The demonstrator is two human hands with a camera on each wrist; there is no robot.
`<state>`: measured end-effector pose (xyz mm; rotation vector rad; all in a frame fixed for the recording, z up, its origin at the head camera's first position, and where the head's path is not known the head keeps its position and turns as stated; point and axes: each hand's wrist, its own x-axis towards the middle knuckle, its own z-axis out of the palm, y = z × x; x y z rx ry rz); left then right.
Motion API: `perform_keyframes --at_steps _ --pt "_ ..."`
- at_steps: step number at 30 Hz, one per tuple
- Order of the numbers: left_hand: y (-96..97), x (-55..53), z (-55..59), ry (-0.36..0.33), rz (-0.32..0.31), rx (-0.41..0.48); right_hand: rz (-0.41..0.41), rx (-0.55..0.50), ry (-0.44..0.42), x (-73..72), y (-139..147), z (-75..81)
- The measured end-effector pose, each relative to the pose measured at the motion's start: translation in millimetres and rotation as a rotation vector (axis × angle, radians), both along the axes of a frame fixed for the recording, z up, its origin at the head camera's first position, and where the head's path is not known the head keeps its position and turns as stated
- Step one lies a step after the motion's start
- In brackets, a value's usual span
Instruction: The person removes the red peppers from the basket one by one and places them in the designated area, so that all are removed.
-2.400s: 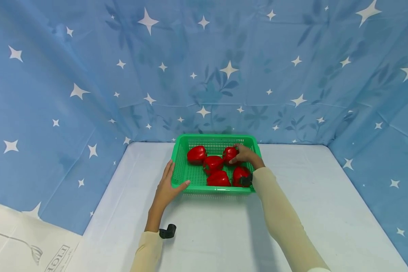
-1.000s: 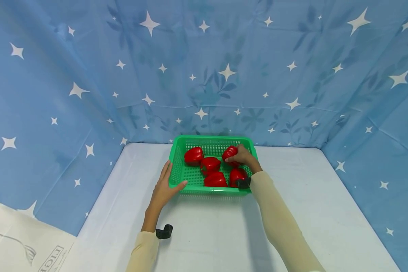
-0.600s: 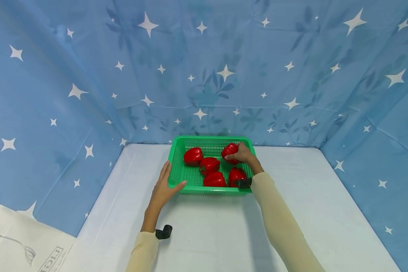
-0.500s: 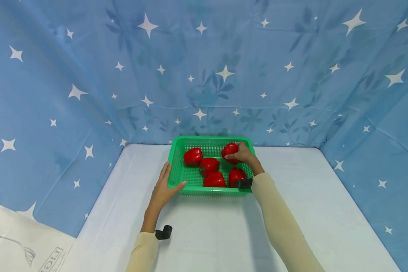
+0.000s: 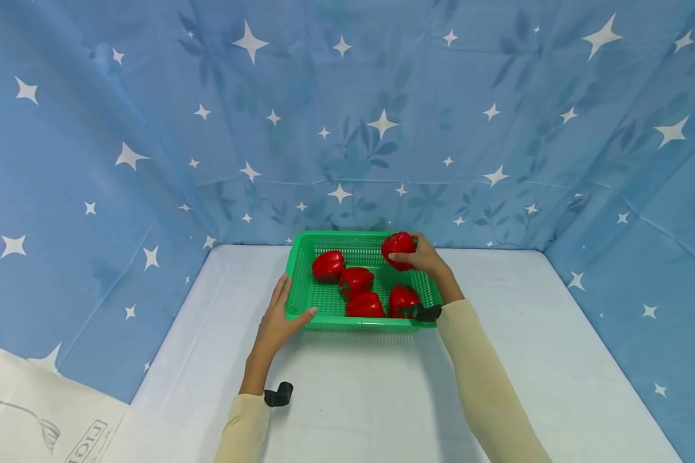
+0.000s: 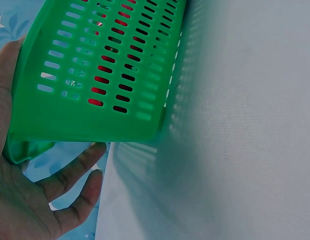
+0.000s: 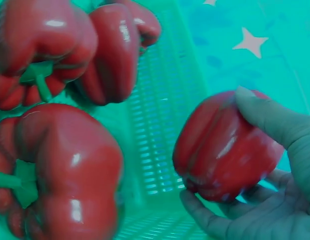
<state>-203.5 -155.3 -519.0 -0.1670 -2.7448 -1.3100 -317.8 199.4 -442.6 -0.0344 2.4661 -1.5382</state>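
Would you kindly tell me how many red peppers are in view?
5: one red pepper held by the right hand, four in the green basket: back left, middle, front middle, front right. None appears hidden.

green basket (image 6: 89,124) cropped in left wrist view, sleeves (image 5: 485,379) cut off in head view

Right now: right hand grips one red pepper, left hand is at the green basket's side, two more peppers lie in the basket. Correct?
Count's off: the head view shows four more peppers in the green basket, not two. The right hand and left hand are as you say.
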Motion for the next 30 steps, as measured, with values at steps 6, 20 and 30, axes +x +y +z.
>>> perform_keyframes --at_steps 6,20,30 --pt "0.4 0.2 -1.2 0.0 0.001 0.002 -0.016 -0.163 0.019 16.5 11 20.8" --pt "2.1 1.9 3.9 -0.014 0.006 -0.006 -0.253 -0.38 0.131 24.5 57 9.7" --pt "0.2 2.1 5.3 -0.014 0.001 0.008 -0.472 -0.435 0.112 27.8 85 -22.6"
